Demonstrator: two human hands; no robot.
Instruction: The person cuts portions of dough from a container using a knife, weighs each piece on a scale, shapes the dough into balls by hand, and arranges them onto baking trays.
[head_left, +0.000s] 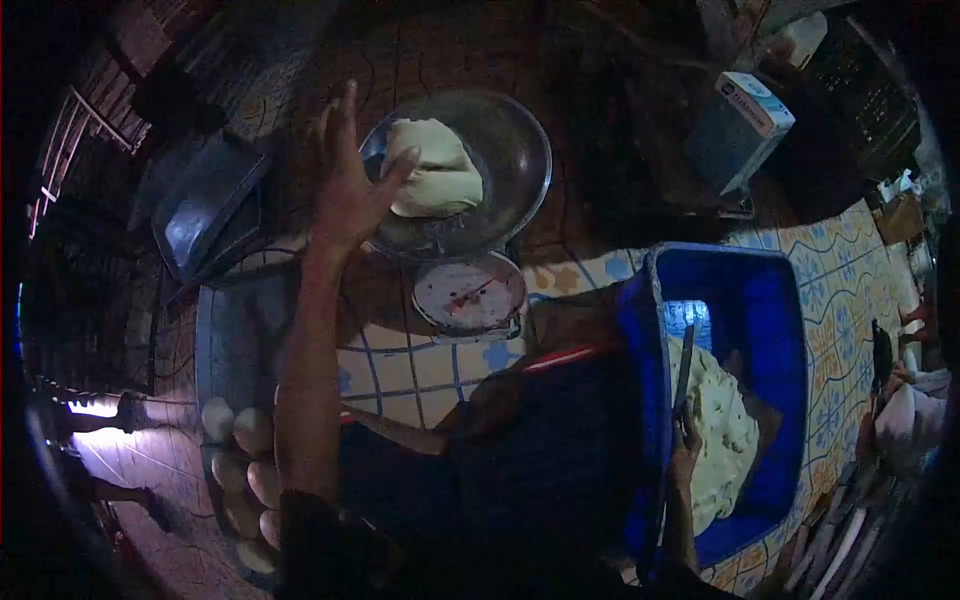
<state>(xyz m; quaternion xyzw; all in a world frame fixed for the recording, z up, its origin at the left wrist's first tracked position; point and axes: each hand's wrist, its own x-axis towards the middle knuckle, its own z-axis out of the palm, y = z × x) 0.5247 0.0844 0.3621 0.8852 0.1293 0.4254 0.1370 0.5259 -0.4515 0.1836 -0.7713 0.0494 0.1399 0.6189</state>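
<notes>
My left hand [355, 190] is open with fingers spread, at the left rim of a round metal bowl [520, 170]. Its thumb overlaps a large pale lump of dough [440, 175] lying in the bowl; whether they touch I cannot tell. Under the bowl stands a dial scale [468, 292], its round face turned towards me. At the right, my right hand [684, 455] is closed round a knife [685, 365] whose long dark blade points away from me. Hand and knife are over a big mass of dough [722, 430] inside a deep blue bin [785, 330].
A grey tray [235, 330] on the left holds several round dough pieces [253, 432]. Dark metal pans [205, 215] lie beyond it. A box [750, 125] stands at the back right. Another person's legs [120, 490] show at the far left. The floor [840, 290] is patterned.
</notes>
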